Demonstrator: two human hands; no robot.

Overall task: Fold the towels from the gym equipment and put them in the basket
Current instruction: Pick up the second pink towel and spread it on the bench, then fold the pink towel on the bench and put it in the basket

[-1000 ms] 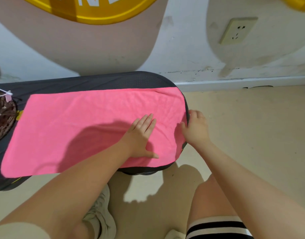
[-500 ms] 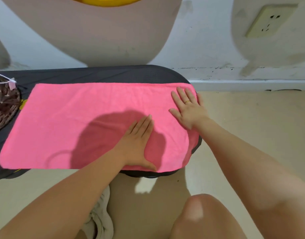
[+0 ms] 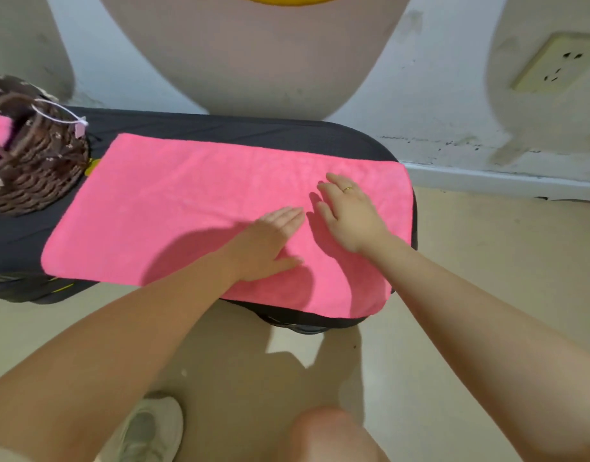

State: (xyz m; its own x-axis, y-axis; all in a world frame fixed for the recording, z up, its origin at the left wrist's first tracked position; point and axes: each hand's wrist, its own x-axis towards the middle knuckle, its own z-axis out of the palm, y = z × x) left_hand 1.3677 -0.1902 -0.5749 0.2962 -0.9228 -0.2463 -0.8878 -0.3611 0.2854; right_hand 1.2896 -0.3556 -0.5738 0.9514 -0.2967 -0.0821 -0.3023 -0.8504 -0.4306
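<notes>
The right hand (image 3: 348, 216) is off the towel's (image 3: 193, 208) end edge now and slides inward, flat on the pink cloth, closing up just beside the left hand (image 3: 265, 248); the towel's right end lies smoothed over the bench (image 3: 253, 131)

We seem to be in a gym: a black padded bench (image 3: 220, 135) stands on a bare beige floor (image 3: 503, 261) against a scuffed white wall (image 3: 437, 95) painted with big rounded shapes, with a socket (image 3: 550, 66) set low.
</notes>
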